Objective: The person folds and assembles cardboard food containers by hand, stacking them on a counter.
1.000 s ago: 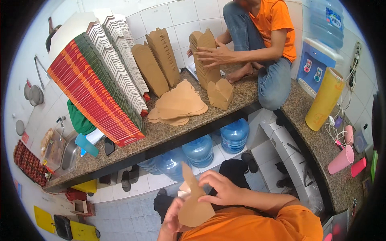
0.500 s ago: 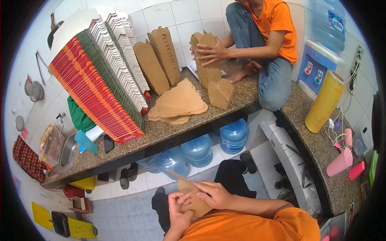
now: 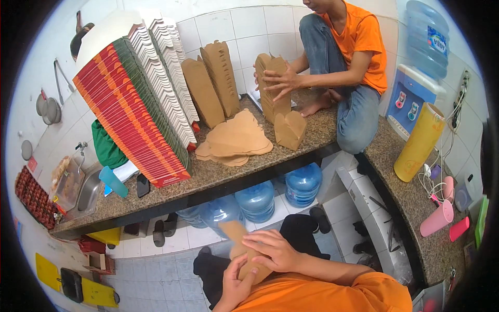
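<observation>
I am wearing an orange short-sleeved shirt [image 3: 332, 296], its cloth filling the frame around six o'clock. My forearms are showing bare below the sleeves, and my left hand [image 3: 236, 281] and right hand [image 3: 273, 249] are wearing no gloves, rings or watch.

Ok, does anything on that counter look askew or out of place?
The big stack of flat cartons leans steeply to the right instead of standing square. In front of it, loose brown cardboard blanks lie in an untidy fanned heap. A person also sits on the counter itself.
</observation>
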{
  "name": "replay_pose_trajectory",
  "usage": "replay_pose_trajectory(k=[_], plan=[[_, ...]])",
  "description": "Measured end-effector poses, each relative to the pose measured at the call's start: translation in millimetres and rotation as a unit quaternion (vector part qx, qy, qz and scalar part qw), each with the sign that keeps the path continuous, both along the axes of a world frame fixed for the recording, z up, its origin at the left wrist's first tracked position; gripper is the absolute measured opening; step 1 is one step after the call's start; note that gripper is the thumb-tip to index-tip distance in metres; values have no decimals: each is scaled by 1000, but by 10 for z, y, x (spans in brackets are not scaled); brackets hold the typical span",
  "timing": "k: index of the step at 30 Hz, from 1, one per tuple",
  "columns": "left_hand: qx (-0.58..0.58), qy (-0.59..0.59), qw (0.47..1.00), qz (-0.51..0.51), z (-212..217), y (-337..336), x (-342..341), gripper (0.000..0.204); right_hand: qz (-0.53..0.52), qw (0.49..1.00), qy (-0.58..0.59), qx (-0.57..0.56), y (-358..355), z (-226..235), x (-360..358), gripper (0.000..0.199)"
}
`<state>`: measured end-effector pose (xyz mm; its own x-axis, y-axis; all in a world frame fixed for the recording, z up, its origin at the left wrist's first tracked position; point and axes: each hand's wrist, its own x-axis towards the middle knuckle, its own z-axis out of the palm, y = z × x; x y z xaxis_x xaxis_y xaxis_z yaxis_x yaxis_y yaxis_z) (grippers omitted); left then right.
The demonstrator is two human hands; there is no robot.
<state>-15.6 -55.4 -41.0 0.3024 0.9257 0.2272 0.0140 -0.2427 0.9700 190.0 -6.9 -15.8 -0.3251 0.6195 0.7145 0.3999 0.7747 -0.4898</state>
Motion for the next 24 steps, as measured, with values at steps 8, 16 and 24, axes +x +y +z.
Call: replay_pose_trajectory(k=[8,16,24], plan=[[-28,-96,994,37,219,41,115,45,89,983,106,-121,-23,-280,21,30],[70,-30,982,171,170,150,-18,5,-5,983,160,-92,-143,2,-124,17],[60,90,977,181,270,131,67,10,29,986,139,-86,-79,-121,-120,14]])
